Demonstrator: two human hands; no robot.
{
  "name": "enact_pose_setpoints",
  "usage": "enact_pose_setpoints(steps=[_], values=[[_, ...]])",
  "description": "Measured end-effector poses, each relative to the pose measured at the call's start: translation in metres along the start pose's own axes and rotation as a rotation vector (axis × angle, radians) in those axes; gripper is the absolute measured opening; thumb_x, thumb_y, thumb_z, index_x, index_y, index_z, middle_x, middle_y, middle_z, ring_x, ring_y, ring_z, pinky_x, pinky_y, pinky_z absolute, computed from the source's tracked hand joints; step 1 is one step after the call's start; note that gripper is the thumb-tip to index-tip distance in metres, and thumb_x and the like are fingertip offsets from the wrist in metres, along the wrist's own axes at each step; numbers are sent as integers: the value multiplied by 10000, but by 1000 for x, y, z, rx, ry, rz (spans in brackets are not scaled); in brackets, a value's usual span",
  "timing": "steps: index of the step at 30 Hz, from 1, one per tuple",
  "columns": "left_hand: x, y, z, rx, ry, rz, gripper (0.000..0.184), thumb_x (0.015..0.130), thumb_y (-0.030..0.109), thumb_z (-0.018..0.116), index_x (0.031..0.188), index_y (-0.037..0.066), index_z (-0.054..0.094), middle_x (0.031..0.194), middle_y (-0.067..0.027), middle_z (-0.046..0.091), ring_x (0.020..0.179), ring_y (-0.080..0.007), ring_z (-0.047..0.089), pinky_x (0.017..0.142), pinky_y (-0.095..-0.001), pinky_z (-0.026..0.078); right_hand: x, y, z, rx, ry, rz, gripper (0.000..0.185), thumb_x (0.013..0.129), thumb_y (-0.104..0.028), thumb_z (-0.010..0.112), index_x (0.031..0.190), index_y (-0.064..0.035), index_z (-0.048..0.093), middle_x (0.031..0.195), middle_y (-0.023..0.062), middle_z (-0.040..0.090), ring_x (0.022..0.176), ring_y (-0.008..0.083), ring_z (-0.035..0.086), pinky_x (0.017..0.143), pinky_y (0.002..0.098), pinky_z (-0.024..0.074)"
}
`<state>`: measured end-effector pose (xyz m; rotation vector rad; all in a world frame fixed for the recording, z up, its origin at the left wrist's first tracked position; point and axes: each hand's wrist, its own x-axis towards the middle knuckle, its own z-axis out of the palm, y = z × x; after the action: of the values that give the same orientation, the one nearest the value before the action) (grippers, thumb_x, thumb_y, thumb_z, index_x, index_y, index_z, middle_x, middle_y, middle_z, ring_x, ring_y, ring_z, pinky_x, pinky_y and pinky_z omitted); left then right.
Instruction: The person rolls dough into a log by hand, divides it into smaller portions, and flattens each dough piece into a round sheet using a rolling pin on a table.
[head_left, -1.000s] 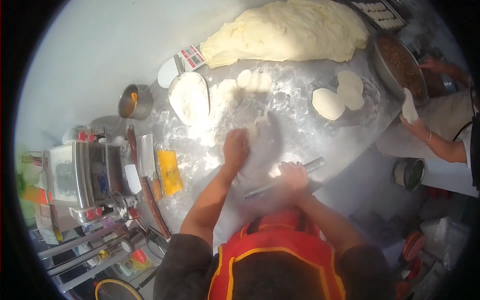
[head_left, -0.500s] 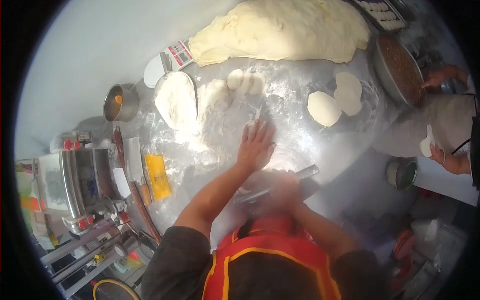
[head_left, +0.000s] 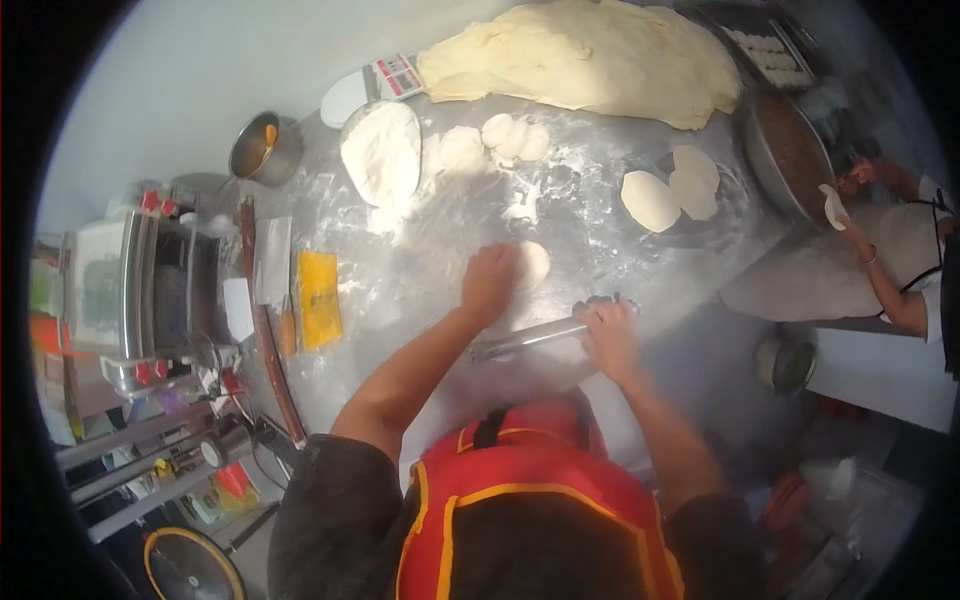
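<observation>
A round white dough piece (head_left: 536, 266) touches the left hand (head_left: 489, 279) at its right; that hand's grip cannot be determined. The right hand (head_left: 611, 328) grips a silver cylindrical rolling pin (head_left: 535, 339) toward the grey metal surface (head_left: 400, 290)'s near edge.

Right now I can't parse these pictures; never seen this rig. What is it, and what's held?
There's no machine: these are a person's bare hands. One head-worn camera takes every picture, looking forward and down. The right hand holds a metallic-looking rolling pin; the left hand is at the edge of a small dough round. On the floury table lie a big dough mass, a scoop of flour, small dough pieces and flattened rounds. At the right, a co-worker's hand holds a thin dough piece near a bowl.
</observation>
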<state>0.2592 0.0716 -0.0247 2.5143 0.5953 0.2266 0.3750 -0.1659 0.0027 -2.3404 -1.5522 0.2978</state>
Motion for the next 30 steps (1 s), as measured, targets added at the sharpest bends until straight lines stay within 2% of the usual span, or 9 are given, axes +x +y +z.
enact_pose_setpoints(steps=[3, 4, 6, 10, 13, 16, 24, 28, 30], values=[[-30, 16, -1, -53, -77, 58, 466, 810, 134, 615, 1257, 55, 511, 1216, -142, 555, 1164, -337, 499, 1003, -459, 377, 4, -19, 0, 15, 65, -46, 440, 695, -136, 765, 1106, -123, 609, 1080, 69, 562, 1086, 264, 506, 1079, 513, 270], [-40, 16, 2, 2, -16, 27, 491, 816, 145, 615, 1282, 46, 494, 1260, -151, 535, 1207, -336, 477, 1032, -462, 356, 7, -23, 2, 22, 88, -60, 439, 696, -138, 764, 1106, -119, 607, 1083, 72, 563, 1086, 264, 507, 1078, 504, 274], [-63, 10, 7, 122, 93, -38, 545, 829, 166, 616, 1331, 28, 458, 1348, -167, 494, 1291, -333, 433, 1090, -467, 314, 10, -34, 4, -10, 69, 27, 456, 725, -161, 746, 1151, -93, 597, 1151, 94, 563, 1127, 276, 501, 1078, 494, 282], [-86, 4, -4, 157, 20, -155, 637, 865, 250, 599, 1408, 3, 376, 1465, -192, 385, 1397, -332, 315, 1150, -515, 199, 19, -35, 22, -56, 224, 60, 547, 812, -250, 665, 1297, -42, 520, 1333, 148, 509, 1221, 309, 471, 1077, 486, 292], [-52, 1, -13, 226, 33, -131, 643, 908, 333, 549, 1434, 19, 353, 1493, -186, 351, 1421, -327, 269, 1152, -554, 153, 57, -23, 24, -165, 134, 172, 595, 888, -303, 568, 1390, -18, 422, 1426, 162, 439, 1296, 328, 421, 1081, 511, 286], [16, -15, -19, 332, 114, -75, 630, 938, 393, 497, 1449, 55, 348, 1513, -158, 327, 1435, -310, 238, 1154, -571, 112, 117, -1, 24, -298, 219, 185, 559, 935, -313, 504, 1400, -19, 405, 1430, 156, 437, 1322, 325, 401, 1103, 529, 258], [136, -43, -30, 359, 334, 19, 655, 942, 426, 475, 1486, 108, 294, 1543, -108, 291, 1447, -288, 212, 1164, -566, 73, 215, 40, 7, -318, 341, 184, 528, 960, -289, 478, 1411, -28, 392, 1453, 148, 415, 1364, 312, 354, 1131, 538, 215], [63, -28, -27, 355, 189, 27, 692, 930, 422, 500, 1472, 43, 295, 1534, -152, 289, 1442, -305, 218, 1163, -557, 102, 152, 13, 16, -173, 305, 100, 561, 921, -304, 537, 1387, -13, 424, 1448, 177, 412, 1367, 341, 345, 1131, 536, 215], [6, -19, -20, 296, 71, -22, 703, 924, 405, 516, 1454, -3, 301, 1519, -188, 300, 1432, -327, 239, 1160, -547, 135, 103, -6, 28, -107, 94, 152, 623, 872, -275, 606, 1401, -15, 404, 1474, 179, 375, 1370, 342, 336, 1131, 513, 226]])
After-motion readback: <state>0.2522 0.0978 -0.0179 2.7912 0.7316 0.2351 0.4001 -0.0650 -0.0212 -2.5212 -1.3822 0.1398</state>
